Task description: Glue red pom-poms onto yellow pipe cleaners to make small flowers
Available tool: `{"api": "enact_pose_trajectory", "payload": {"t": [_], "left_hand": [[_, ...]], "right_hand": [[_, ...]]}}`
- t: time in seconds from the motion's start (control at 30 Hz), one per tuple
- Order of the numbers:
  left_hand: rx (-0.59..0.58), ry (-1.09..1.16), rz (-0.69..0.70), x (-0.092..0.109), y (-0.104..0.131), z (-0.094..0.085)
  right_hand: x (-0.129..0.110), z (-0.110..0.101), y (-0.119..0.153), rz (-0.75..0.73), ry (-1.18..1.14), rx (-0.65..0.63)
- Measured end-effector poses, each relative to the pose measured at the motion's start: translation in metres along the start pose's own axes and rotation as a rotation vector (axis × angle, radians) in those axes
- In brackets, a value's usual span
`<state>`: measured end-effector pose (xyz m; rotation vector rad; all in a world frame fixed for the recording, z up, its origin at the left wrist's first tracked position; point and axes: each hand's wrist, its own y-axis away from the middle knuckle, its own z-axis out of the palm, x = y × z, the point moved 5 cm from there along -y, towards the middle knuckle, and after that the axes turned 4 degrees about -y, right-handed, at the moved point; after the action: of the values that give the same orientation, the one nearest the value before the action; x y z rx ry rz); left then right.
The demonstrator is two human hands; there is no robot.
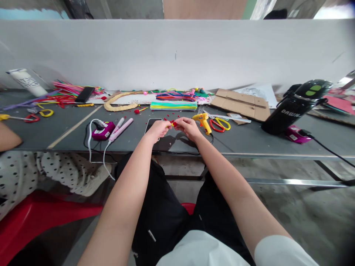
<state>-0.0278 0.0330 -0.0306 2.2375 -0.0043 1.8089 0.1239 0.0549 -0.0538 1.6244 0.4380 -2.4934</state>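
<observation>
My left hand (pixel 159 130) is closed on a small red and yellow piece (pixel 173 124), above the near part of the grey table (pixel 238 142). From the other side, my right hand (pixel 187 128) pinches the red end of the same piece. A phone (pixel 151 123) lies partly under my left hand. Tiny red bits (pixel 168 119) are scattered just behind the fingers. To the right of my right hand sits a yellow glue gun (pixel 203 121), beside scissors with red and yellow handles (pixel 220 125).
Striped pipe cleaners (pixel 173 106), a tan curved form (pixel 119 102) and cardboard (pixel 241 103) lie farther back. A black bottle (pixel 294 109) stands right. Left are a purple power block (pixel 103 130) and pink hot tool (pixel 121 130). Another person's arm (pixel 8 136) rests far left.
</observation>
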Motion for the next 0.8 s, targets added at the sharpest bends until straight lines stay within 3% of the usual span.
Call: {"api": "enact_pose_trajectory", "payload": {"t": [0.8], "left_hand": [[0.018,-0.004,0.036,0.0009,-0.0001,0.0004]], "right_hand": [[-0.0002,0.0007,0.0011,0.035,-0.082,0.02]]}}
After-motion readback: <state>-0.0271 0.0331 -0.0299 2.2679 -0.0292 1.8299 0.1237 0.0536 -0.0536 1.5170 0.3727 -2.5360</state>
